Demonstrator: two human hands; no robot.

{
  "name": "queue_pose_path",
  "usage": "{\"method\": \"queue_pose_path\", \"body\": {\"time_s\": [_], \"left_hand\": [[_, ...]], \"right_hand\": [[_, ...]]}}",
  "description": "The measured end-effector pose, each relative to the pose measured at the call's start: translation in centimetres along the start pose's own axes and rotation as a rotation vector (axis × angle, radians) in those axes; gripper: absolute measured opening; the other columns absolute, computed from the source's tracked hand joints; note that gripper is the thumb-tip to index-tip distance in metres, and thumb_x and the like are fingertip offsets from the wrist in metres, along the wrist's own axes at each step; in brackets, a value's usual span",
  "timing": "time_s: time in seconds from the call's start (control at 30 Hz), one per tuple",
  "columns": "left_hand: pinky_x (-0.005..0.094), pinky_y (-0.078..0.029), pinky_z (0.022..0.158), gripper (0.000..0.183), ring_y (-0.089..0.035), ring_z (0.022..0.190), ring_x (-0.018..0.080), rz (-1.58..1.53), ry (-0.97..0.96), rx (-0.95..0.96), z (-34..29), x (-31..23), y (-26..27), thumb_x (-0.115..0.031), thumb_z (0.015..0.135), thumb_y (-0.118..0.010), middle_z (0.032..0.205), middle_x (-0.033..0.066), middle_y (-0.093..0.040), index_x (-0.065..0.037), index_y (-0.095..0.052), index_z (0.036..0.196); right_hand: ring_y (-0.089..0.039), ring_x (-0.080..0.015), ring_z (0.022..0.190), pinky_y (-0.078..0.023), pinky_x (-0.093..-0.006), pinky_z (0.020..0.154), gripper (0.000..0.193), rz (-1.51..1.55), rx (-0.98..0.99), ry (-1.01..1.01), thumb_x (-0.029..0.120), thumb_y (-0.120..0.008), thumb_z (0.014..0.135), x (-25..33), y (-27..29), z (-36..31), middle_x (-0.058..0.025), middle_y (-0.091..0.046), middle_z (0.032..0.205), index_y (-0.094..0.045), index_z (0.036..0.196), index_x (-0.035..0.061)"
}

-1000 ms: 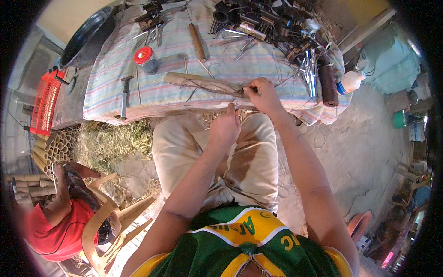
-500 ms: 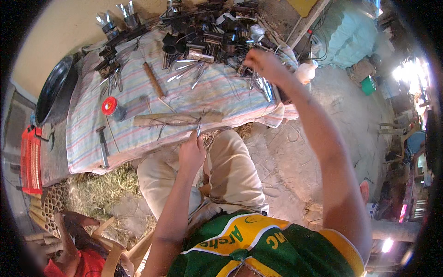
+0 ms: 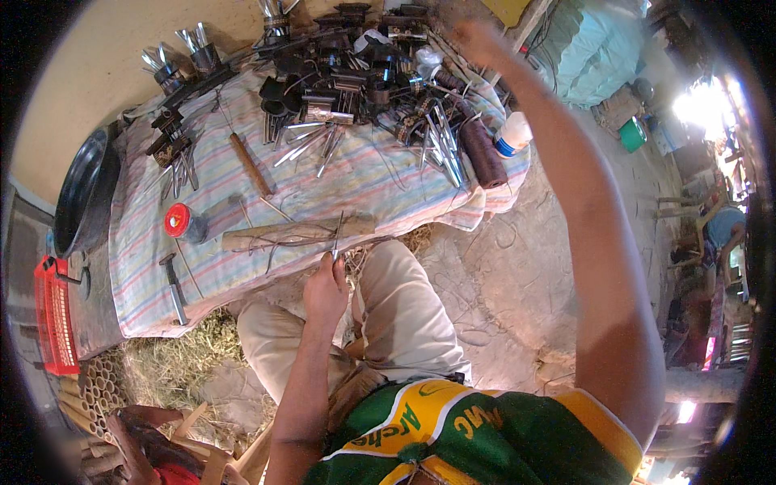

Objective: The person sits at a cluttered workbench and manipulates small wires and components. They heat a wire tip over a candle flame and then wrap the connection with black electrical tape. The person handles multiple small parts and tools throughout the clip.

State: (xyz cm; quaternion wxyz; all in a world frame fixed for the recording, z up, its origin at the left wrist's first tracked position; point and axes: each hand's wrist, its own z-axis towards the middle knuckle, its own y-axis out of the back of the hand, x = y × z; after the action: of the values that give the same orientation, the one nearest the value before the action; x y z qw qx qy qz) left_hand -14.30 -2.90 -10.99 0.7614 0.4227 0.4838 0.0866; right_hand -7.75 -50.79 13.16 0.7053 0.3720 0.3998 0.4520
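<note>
My left hand (image 3: 326,289) is closed around a thin metal tool (image 3: 336,245), kept upright by the near table edge. Its tip crosses a wooden stick (image 3: 279,233) that has dark thin cord lying over it. At the far right my right arm stretches out past the table. My right hand (image 3: 478,44) is smeared by motion there, near a leaning wooden plank, and its fingers do not show clearly. A brown thread spool (image 3: 485,155) and a bunch of shiny metal pieces (image 3: 442,149) lie below it, beside a white bottle (image 3: 513,134).
On the striped cloth (image 3: 242,279) lie a hammer (image 3: 174,289), a red-lidded jar (image 3: 184,222) and a wooden-handled tool (image 3: 250,165). Dark metal-and-leather pieces (image 3: 331,105) pile up at the back. A black basin (image 3: 87,194) and red crate (image 3: 55,315) stand left. Another person (image 3: 158,444) is lower left.
My right hand has moved up and away from the metal pieces at the table's right, uncovering the spool. My left hand keeps its hold; the whole view has shifted slightly.
</note>
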Motion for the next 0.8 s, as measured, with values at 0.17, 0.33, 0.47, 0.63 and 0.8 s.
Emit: {"method": "queue_pose_path", "body": {"time_s": [0.17, 0.33, 0.47, 0.63, 0.8], "left_hand": [[0.0526, -0.048, 0.055, 0.027, -0.063, 0.063, 0.0431, -0.004, 0.033, 0.037, 0.0, 0.1, 0.2, -0.023, 0.097, -0.051, 0.068, 0.0237, -0.063, -0.001, -0.058, 0.112], [0.0519, -0.049, 0.054, 0.029, -0.063, 0.063, 0.0429, 0.013, 0.024, 0.058, 0.1, -0.1, 0.5, -0.023, 0.097, -0.052, 0.068, 0.0236, -0.063, -0.001, -0.057, 0.115], [0.0513, -0.049, 0.054, 0.029, -0.063, 0.064, 0.0432, 0.067, 0.026, 0.053, 0.0, -0.2, 0.5, -0.023, 0.096, -0.053, 0.07, 0.0241, -0.063, -0.001, -0.056, 0.115], [0.052, -0.048, 0.053, 0.027, -0.062, 0.063, 0.0435, 0.045, 0.053, 0.056, -0.1, -0.1, 0.4, -0.021, 0.095, -0.054, 0.072, 0.0245, -0.063, -0.002, -0.057, 0.114], [0.053, -0.046, 0.052, 0.025, -0.061, 0.062, 0.0438, 0.032, 0.046, 0.079, -0.1, -0.3, 0.5, -0.021, 0.096, -0.054, 0.071, 0.0241, -0.063, -0.003, -0.057, 0.113]], "right_hand": [[-0.068, -0.0406, 0.088, -0.054, -0.049, 0.081, 0.028, 0.174, 0.304, -0.181, 0.023, -0.059, 0.083, 3.2, -7.5, -7.5, -0.0262, -0.068, 0.089, -0.071, 0.094, 0.0009], [-0.067, -0.0404, 0.094, -0.053, -0.0482, 0.086, 0.033, 0.331, 0.195, -0.627, 0.025, -0.061, 0.081, 3.7, -10.4, -9.8, -0.0256, -0.069, 0.097, -0.069, 0.098, -0.0015], [-0.067, -0.0385, 0.1, -0.054, -0.0474, 0.086, 0.034, 0.329, 0.245, -0.725, 0.023, -0.062, 0.081, 2.7, -11.8, -9.0, -0.0241, -0.068, 0.107, -0.068, 0.105, 0.0002], [-0.068, -0.0348, 0.098, -0.055, -0.0455, 0.084, 0.039, -0.026, 0.284, -0.522, 0.02, -0.063, 0.081, -1.4, -8.6, -7.6, -0.0195, -0.07, 0.102, -0.061, 0.116, 0.0022], [-0.066, -0.0368, 0.102, -0.055, -0.0471, 0.084, 0.043, -0.258, 0.17, -0.387, 0.016, -0.061, 0.085, -6.7, -3.7, -2.5, -0.0179, -0.067, 0.11, -0.053, 0.125, 0.0061]]}}
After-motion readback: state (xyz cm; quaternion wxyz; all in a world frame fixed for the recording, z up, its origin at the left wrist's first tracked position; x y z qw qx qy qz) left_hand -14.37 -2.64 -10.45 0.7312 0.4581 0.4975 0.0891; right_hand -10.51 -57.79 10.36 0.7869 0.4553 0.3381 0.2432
